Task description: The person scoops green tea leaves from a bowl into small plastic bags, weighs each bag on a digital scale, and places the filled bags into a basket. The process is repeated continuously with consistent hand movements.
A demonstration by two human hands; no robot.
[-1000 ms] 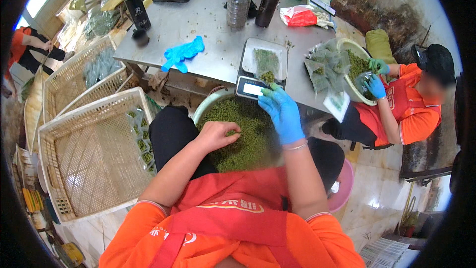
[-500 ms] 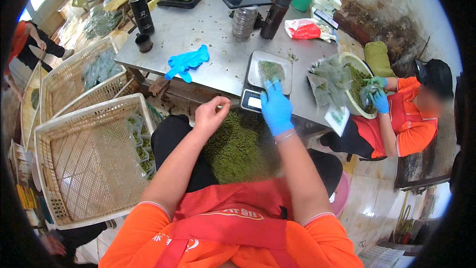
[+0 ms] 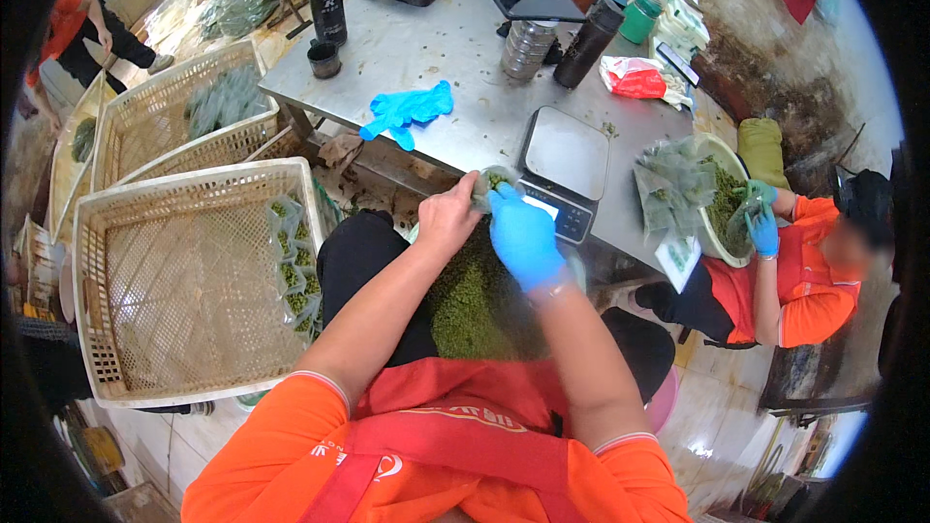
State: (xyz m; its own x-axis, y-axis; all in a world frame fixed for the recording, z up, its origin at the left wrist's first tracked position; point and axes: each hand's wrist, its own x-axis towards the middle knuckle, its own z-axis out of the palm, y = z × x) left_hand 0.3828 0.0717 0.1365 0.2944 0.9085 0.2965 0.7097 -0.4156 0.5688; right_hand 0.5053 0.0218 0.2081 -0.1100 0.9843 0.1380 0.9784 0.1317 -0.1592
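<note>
A small clear plastic bag (image 3: 495, 177) with green granular, leafy bits inside is held between my two hands at the table's near edge. My bare left hand (image 3: 449, 217) pinches its left side. On its right side, my right hand (image 3: 524, 240) in a blue glove has its fingers closed on the bag. Just right of the bag sits a digital scale (image 3: 567, 157) with a bare pale plate; my gloved hand partly covers its display end. Below my hands, between my knees, lies a heap of the same loose green bits (image 3: 465, 305).
Left of me stands a white plastic crate (image 3: 194, 387) with several filled bags (image 3: 294, 261) along its right side. The metal table (image 3: 426, 48) bears a blue glove (image 3: 407, 114), a black flask (image 3: 325, 0) and a cup (image 3: 324, 59). At right, a co-worker (image 3: 804, 271) handles a bag beside a tub (image 3: 712, 242).
My right hand has lifted the bag off the scale and brought it toward me. My left hand has moved up and right and taken hold of it. The view has shifted slightly.
</note>
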